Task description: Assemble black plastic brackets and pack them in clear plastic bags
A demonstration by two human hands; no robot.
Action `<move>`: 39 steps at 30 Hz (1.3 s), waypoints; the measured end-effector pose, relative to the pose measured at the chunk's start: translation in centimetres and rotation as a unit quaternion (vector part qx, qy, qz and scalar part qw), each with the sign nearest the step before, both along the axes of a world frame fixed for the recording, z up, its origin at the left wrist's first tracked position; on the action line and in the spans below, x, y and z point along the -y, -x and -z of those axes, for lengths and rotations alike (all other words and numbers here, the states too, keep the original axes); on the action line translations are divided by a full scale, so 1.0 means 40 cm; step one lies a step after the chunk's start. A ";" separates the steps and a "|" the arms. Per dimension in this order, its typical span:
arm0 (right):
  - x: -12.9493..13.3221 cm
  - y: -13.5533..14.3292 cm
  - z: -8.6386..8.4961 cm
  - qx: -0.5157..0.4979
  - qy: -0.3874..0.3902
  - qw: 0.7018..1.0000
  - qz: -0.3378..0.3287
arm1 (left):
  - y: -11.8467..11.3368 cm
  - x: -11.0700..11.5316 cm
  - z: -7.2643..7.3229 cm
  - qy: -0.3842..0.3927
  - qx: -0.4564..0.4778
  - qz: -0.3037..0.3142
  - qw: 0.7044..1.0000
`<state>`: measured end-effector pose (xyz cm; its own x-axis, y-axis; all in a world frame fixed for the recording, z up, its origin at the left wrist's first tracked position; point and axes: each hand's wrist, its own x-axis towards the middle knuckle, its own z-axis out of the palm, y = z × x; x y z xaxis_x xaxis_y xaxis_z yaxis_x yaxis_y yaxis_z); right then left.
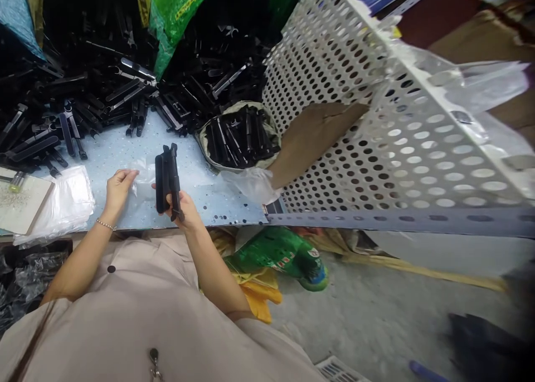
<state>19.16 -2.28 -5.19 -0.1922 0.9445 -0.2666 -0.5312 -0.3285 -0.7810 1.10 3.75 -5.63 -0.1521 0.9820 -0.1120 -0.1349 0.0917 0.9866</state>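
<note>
My right hand (186, 210) is closed around a black elongated part (168, 179), held upright over the table. The part has a wide flat bar and a narrower rod side by side; its exact kind I cannot make out. To its left, my left hand (120, 188) pinches a thin clear plastic bag (144, 173) between thumb and fingertips. The bag reaches behind the black part, and whether the two touch is unclear. A stack of clear bags (75, 195) lies left of my left hand on the light blue tabletop (112, 153).
Heaped similar black parts (129, 87) cover the back of the table. A fabric-rimmed container (203, 140) holds several more. On the right stands a perforated grey-white panel (334, 165) with brown cardboard (313, 137) against it. A small board (25, 204) lies far left; a green sack (280, 254) is below.
</note>
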 end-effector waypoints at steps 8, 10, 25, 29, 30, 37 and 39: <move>-0.032 0.044 0.002 0.020 0.006 0.999 0.040 | -0.008 0.022 -0.036 0.086 0.167 0.083 0.979; -0.033 0.038 -0.004 0.020 0.001 0.999 0.039 | 0.001 0.023 -0.034 0.075 0.134 0.047 0.987; -0.060 0.022 -0.003 0.002 0.015 0.995 0.100 | 0.081 0.046 -0.034 -0.069 -0.068 0.109 0.989; -0.053 -0.019 -0.041 0.020 0.008 0.990 0.137 | 0.117 0.060 -0.045 -0.168 -0.289 0.130 0.934; -0.040 -0.025 -0.054 0.020 0.005 0.991 0.133 | 0.115 0.062 -0.048 -0.178 -0.308 0.117 0.927; 0.113 -0.012 -0.094 -0.128 0.131 0.973 -0.144 | 0.069 0.050 -0.042 -0.249 -0.287 0.099 0.920; 0.128 -0.003 -0.078 -0.127 0.160 0.969 -0.142 | 0.068 0.047 -0.031 -0.253 -0.274 0.101 0.922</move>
